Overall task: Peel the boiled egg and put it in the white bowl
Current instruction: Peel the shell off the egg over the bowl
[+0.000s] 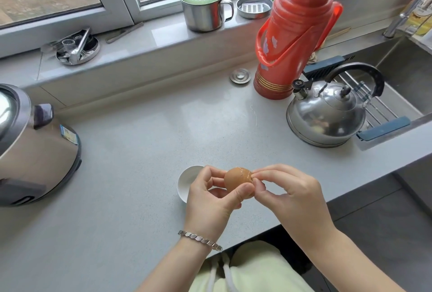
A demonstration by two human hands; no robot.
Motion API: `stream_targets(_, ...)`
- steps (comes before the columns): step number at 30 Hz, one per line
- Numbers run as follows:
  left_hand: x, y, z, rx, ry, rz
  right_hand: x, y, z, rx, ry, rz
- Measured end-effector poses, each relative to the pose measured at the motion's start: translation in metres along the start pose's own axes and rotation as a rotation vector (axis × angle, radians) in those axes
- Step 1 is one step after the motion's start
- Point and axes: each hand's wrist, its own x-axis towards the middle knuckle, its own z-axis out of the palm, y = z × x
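Note:
A brown boiled egg with cracks in its shell is held above the grey counter near the front edge. My left hand grips it from the left, thumb under it and fingers curled behind. My right hand pinches the cracked shell at the egg's right end with thumb and fingertips. The small white bowl stands on the counter just left of and behind my left hand, partly hidden by it; the visible part holds nothing.
A steel kettle and a red thermos stand at the back right beside the sink. A rice cooker sits at the left. A steel mug and small dishes line the windowsill.

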Motion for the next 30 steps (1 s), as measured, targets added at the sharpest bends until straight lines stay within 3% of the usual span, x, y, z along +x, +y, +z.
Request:
stream_targets(2, 0.001, 0.001, -0.001, -0.015, -0.021, -0.010, 0.002, -0.001, -0.002, 0.120, -0.009, 0.108)
stream_targets(7, 0.001, 0.007, 0.000, -0.105, -0.117, -0.085, 0.010, 0.003, -0.004, 0.756, 0.008, 0.629)
stream_targets(10, 0.002, 0.009, 0.002, -0.102, -0.124, -0.107, 0.013, 0.005, -0.005, 0.997, 0.017, 0.752)
stream_targets(18, 0.007, 0.007, 0.003, -0.069, 0.007, -0.045, 0.014, 0.008, -0.009, 0.788, -0.153, 0.768)
stream_targets(30, 0.008, 0.009, 0.008, 0.143, 0.133, 0.098, 0.019, -0.002, 0.002, 0.381, -0.115, 0.462)
